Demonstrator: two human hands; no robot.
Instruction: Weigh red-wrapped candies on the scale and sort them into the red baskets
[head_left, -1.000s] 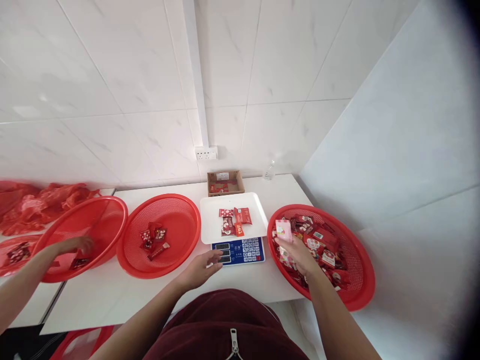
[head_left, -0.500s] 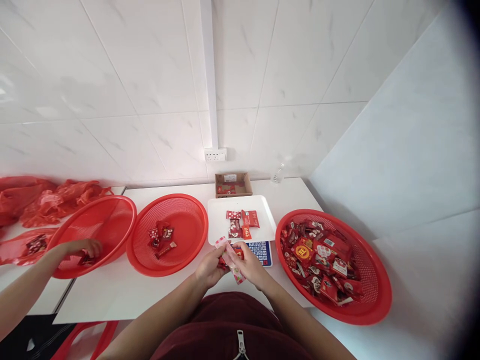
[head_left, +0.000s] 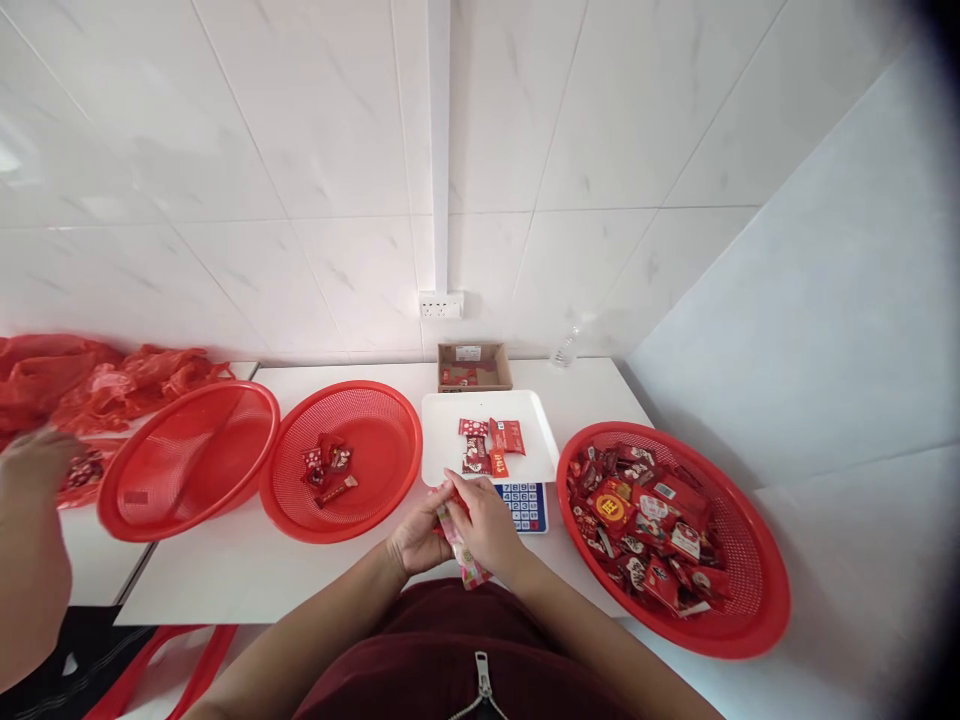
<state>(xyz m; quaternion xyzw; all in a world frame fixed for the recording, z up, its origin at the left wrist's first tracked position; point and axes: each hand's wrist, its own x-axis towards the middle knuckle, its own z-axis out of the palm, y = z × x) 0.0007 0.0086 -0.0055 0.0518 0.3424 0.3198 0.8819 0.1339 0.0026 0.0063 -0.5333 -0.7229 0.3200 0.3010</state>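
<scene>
My left hand [head_left: 418, 537] and my right hand [head_left: 489, 522] meet in front of the scale, fingers closed. Between them a long pink-and-white snack packet [head_left: 469, 565] hangs down at a slant, held by my right hand. A bit of red wrapping shows at my left fingers; the rest of what that hand holds is hidden. Just beyond, the white tray of a weighing scale [head_left: 442, 468] carries several red snack packets [head_left: 484, 448]. Part of its blue keypad [head_left: 527, 505] shows beside my right hand.
A red basket heaped with snack packets [head_left: 765, 600] stands at right. Left are a red basket with several packets [head_left: 375, 440] and a tilted one [head_left: 225, 440]. Behind are a cardboard box [head_left: 472, 368] and clear bottle [head_left: 564, 348]. A co-worker's arm [head_left: 30, 560] reaches towards red bags [head_left: 150, 385].
The pink packet has turned steeper and lower in my hands, and my right fingers have closed over it. The co-worker's hand has left the tilted basket and moved left towards the bags.
</scene>
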